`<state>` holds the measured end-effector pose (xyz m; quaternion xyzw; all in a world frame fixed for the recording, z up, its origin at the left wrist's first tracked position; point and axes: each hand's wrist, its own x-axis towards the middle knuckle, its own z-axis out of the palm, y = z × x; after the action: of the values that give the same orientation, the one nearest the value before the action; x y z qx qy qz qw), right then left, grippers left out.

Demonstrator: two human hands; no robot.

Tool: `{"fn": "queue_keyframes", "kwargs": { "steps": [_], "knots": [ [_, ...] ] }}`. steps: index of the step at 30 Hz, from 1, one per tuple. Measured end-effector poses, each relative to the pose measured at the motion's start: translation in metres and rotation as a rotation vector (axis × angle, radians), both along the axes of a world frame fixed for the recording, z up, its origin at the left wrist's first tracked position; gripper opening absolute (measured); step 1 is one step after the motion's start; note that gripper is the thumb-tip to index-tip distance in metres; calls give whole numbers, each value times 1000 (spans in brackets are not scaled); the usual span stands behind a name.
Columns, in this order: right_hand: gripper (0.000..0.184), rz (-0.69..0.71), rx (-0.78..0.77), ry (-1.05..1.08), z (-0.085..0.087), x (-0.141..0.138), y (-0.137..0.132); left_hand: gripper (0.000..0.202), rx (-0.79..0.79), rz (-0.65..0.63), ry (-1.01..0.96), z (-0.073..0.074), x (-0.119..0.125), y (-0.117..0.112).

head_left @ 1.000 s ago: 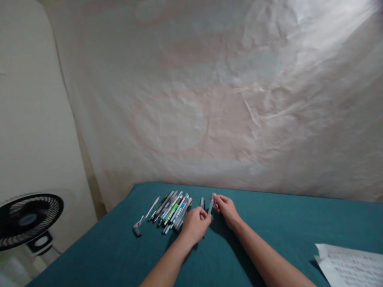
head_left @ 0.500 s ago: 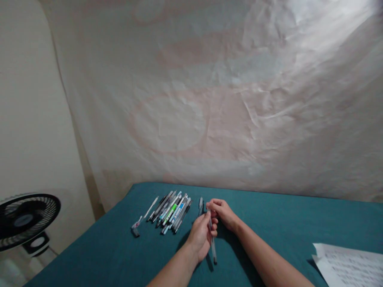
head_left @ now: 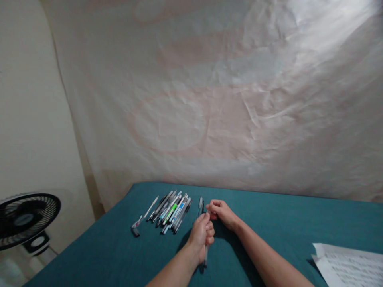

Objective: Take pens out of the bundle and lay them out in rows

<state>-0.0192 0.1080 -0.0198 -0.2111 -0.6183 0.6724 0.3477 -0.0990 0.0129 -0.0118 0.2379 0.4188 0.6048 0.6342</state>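
My left hand [head_left: 201,235] is wrapped round a slim clear pen [head_left: 206,258]; its dark lower end sticks out below my fist, pointing toward me. My right hand [head_left: 221,211] is closed in a pinch at the pen's upper end, just above my left thumb; the fingers hide that tip. Behind my left hand another clear pen [head_left: 200,202] lies on the cloth, partly covered. To the left, several pens [head_left: 172,211] lie side by side in a bundle, one with a bright green label.
A thin white stick [head_left: 151,206] and a small dark-ended object [head_left: 135,229] lie left of the bundle. Handwritten paper sheets [head_left: 350,263] rest at the right on the green tablecloth [head_left: 269,223]. A black fan [head_left: 26,221] stands beyond the left edge.
My left fist has closed more tightly round the pen, and the pen's lower end has swung left toward my wrist. My right hand has stayed nearly in place.
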Motion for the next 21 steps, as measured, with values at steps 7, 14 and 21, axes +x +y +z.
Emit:
{"fn": "queue_keyframes", "kwargs": {
  "steps": [7,14,21],
  "knots": [
    [27,-38,6,-2,1,-1,-2,30,-39,8,51,2,5,-3],
    [33,-268,40,-25,-9,-1,16,38,12,-21,114,-3,8,-6],
    [26,-471,151,-209,-25,-6,48,32,23,-50,80,-9,8,-4]
  ]
}}
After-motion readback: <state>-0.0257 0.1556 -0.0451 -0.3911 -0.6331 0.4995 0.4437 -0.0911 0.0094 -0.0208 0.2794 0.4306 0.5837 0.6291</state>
